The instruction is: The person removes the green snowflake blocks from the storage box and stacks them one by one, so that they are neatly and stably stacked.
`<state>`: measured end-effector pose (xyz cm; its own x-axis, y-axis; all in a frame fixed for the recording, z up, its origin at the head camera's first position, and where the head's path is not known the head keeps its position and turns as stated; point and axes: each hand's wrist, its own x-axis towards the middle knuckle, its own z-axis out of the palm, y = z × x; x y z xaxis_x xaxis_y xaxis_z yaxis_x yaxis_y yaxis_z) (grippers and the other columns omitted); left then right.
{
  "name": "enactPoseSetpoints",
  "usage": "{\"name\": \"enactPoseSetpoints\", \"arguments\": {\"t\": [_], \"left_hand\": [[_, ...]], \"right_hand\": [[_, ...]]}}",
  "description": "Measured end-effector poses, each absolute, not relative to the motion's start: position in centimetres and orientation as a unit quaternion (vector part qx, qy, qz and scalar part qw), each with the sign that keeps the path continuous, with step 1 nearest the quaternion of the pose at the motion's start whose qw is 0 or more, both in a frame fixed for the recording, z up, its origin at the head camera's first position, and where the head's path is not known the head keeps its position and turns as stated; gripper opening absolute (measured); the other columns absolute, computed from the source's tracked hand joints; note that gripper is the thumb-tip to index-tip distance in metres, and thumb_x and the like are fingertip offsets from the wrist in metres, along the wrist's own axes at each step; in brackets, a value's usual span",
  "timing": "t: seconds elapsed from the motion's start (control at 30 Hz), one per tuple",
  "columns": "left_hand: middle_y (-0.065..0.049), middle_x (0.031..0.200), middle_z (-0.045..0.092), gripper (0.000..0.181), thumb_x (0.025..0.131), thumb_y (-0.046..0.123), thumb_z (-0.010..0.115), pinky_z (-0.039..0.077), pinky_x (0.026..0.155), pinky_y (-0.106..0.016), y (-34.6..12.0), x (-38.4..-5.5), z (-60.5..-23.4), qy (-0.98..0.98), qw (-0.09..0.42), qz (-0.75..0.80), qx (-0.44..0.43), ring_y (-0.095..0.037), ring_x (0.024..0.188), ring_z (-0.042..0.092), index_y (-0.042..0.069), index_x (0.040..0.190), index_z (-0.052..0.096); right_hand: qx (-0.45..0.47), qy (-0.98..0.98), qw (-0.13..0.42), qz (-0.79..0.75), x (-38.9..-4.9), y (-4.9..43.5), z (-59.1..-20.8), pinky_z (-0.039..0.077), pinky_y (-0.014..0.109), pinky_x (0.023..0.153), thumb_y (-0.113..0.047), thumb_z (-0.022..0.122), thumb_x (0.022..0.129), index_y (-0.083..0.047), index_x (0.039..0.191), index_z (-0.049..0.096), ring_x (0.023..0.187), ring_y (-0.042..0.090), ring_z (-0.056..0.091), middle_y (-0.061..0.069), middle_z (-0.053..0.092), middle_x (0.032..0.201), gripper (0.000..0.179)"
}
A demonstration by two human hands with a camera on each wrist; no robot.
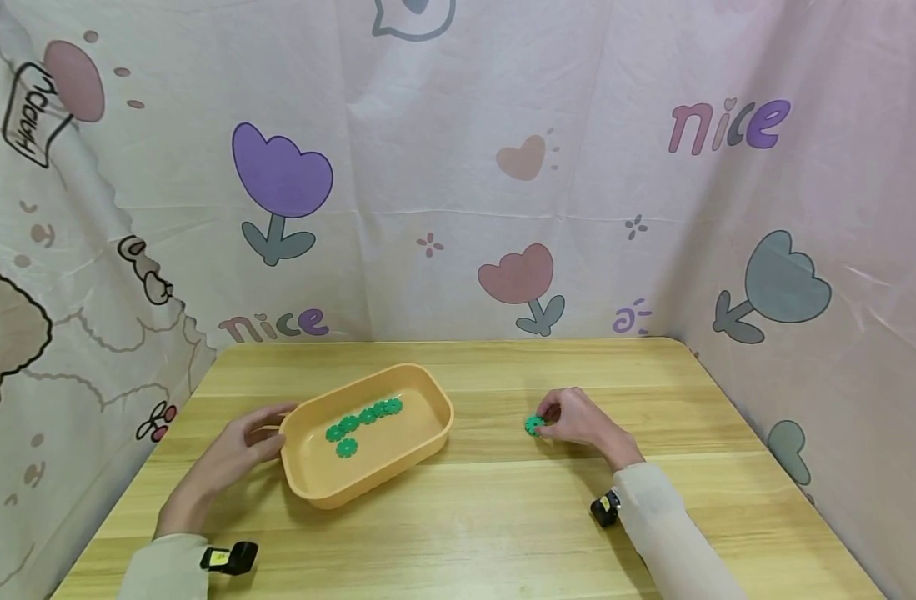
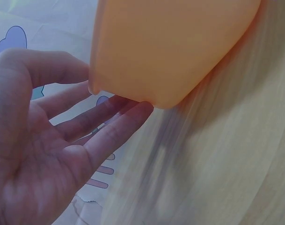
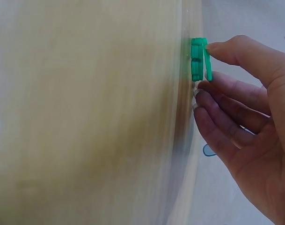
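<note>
My left hand [image 1: 236,454] is at the left end of a yellow plastic tray [image 1: 311,487], thumb and fingertips around its end. In the left wrist view the thumb is at the tray's rim [image 2: 93,70] and the fingers reach against the outer wall. Several green notched plastic discs [image 1: 347,448] lie inside, most in a slanting row. Away to the right, my right hand [image 1: 578,419] pinches a green notched disc [image 1: 533,425] low over the table. The right wrist view shows green layers [image 3: 197,60] side by side, a thinner one under the thumb.
The wooden table [image 1: 495,533] stands before a patterned cloth [image 1: 427,275] that hangs behind it and along both sides. Black wrist cameras [image 1: 231,558] are strapped at both sleeves. Bare tabletop lies between the tray and my right hand.
</note>
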<state>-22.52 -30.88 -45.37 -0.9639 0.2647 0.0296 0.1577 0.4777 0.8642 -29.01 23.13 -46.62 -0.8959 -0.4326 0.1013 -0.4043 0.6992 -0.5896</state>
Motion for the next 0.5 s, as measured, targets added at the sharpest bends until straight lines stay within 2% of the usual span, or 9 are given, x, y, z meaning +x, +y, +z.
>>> {"name": "enactPoseSetpoints", "arguments": {"t": [0.5], "left_hand": [[-0.024,0.134,0.05,0.052,0.096,0.021,0.056,0.052,0.084,-0.017,-30.89,-22.51,-45.43,0.859,0.052,0.494,0.123,-0.016,0.11,0.062,0.009,0.143,0.04]], "right_hand": [[-0.228,0.923,0.021,-0.31,-29.13,23.2,-46.77,0.052,0.018,0.065,-0.02,0.082,0.073,-0.007,0.085,0.07,0.071,0.01,0.06,0.001,0.07,0.079,0.021]]}}
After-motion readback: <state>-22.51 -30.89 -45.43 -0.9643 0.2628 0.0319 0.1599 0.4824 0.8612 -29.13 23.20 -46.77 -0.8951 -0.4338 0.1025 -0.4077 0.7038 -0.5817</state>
